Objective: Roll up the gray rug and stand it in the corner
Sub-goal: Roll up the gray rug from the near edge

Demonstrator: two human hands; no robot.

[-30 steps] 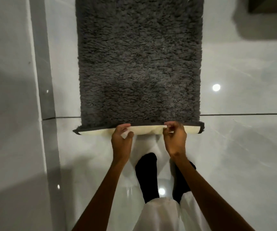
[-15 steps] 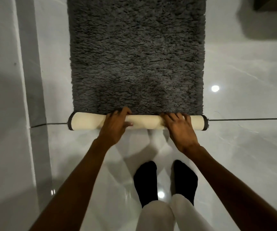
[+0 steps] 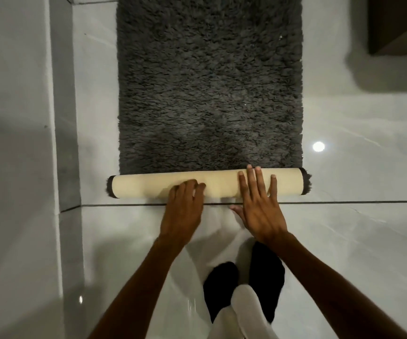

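Note:
The gray shaggy rug lies flat on the glossy tile floor and runs away from me. Its near end is rolled into a tight tube with the cream backing outward and dark pile at both ends. My left hand rests on the roll left of centre, fingers curled over its near side. My right hand lies flat on the roll right of centre, fingers spread and reaching to its far edge.
A grey wall with a skirting strip runs along the left, close to the rug's edge. A dark furniture piece stands at the top right. My feet in black socks stand just behind the roll.
The lifted near edge has been turned over into a roll, and the roll has moved away from me. My right hand has opened from a pinch to a flat palm.

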